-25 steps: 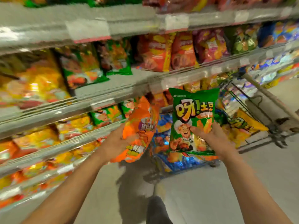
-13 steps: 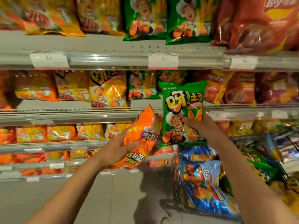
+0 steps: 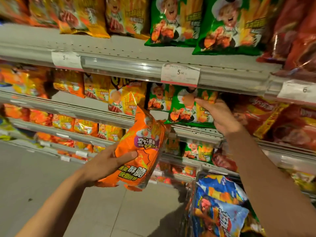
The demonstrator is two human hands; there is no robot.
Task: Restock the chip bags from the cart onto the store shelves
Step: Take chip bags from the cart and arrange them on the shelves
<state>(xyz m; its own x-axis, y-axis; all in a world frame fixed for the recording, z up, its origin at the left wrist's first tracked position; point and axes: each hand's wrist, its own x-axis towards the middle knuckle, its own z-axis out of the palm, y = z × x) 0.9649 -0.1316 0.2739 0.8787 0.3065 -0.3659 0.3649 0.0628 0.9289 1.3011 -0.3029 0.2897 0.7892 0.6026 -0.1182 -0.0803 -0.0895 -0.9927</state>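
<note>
Green bag going onto the middle shelf, orange bag waiting.

The right hand (image 3: 217, 115) grips the green chip bag (image 3: 186, 106) by its right edge, fingers curled round it, just under the 5.98 price tag (image 3: 180, 75), with the bag's bottom edge at the shelf lip (image 3: 196, 131). To finish well, I judge it should slide back upright beside the matching green bag left of it, face forward. Below and left of the tag, the left hand (image 3: 106, 162) clasps the orange chip bag (image 3: 142, 151), thumb across its front, well apart from the shelf.

Grey shelves (image 3: 119, 47); upright chip bags (image 3: 172, 23)
</note>
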